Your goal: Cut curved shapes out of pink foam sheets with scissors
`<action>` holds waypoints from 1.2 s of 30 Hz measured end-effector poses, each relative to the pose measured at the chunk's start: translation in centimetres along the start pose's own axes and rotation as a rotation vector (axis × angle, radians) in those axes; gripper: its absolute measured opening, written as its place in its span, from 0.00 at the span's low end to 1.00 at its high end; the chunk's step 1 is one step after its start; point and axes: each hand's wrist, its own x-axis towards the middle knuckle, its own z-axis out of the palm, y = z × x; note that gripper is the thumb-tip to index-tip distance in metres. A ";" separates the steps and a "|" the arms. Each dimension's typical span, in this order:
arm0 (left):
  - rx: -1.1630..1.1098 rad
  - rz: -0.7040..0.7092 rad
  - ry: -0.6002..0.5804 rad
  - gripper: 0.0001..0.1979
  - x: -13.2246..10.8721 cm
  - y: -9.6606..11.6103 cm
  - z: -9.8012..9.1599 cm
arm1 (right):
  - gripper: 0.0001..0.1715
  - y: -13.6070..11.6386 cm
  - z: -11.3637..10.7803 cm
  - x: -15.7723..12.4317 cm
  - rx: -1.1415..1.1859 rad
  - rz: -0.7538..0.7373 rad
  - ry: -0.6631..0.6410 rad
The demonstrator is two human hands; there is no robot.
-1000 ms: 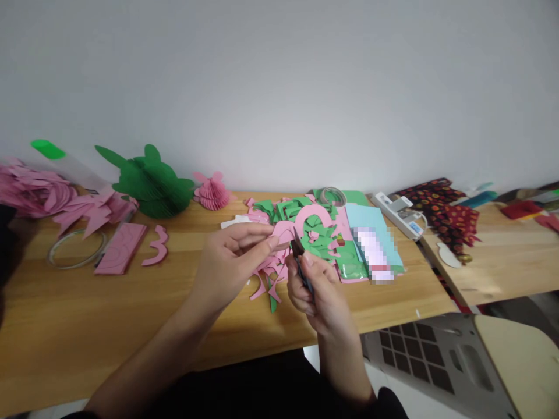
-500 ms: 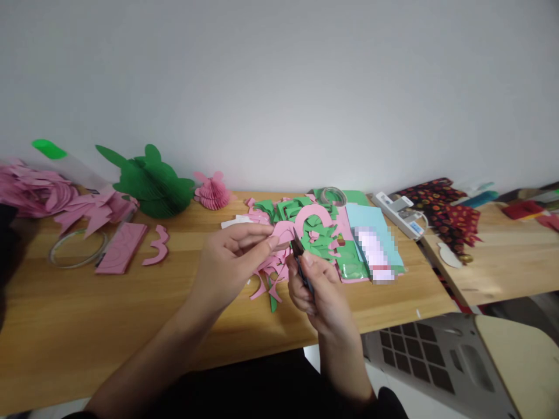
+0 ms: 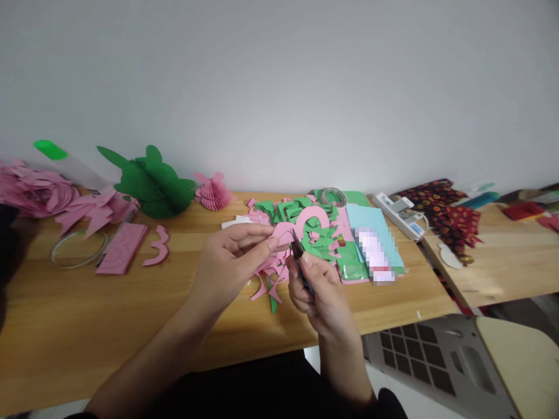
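Between the thumb and fingers of my left hand (image 3: 233,256) is a pink paper piece (image 3: 285,233) with a curved outline. Part of it curls away in an arc to the upper right. My right hand (image 3: 321,285) is closed around dark scissors (image 3: 301,265), whose blades point up and left and meet the paper's edge. My palm and fingers hide most of the scissors' handles. Beneath both hands lies a heap of green and pink paper scraps (image 3: 323,244).
A green honeycomb paper figure (image 3: 152,183) and a smaller pink one (image 3: 213,193) stand by the wall. At left lie a folded pink strip (image 3: 122,249), a wavy pink cutout (image 3: 161,250) and a tape roll (image 3: 56,260). To the right are blue paper (image 3: 384,227) and a power strip (image 3: 402,215).
My hands, the pink paper and the scissors stay nearly in place. The scissor blades look slightly more closed, and the view has shifted a touch.
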 end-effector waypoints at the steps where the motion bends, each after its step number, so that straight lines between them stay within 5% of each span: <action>1: -0.004 0.008 -0.011 0.06 0.0 0.0 0.0 | 0.24 0.0 0.0 0.0 -0.004 0.000 0.000; 26: 0.058 0.067 0.072 0.04 0.1 0.8 0.3 | 0.25 -0.1 -0.2 -0.2 -0.094 -0.014 -0.014; 36: 0.099 0.033 -0.047 0.04 -0.2 -0.2 0.2 | 0.26 0.0 0.0 0.0 -0.060 -0.007 0.001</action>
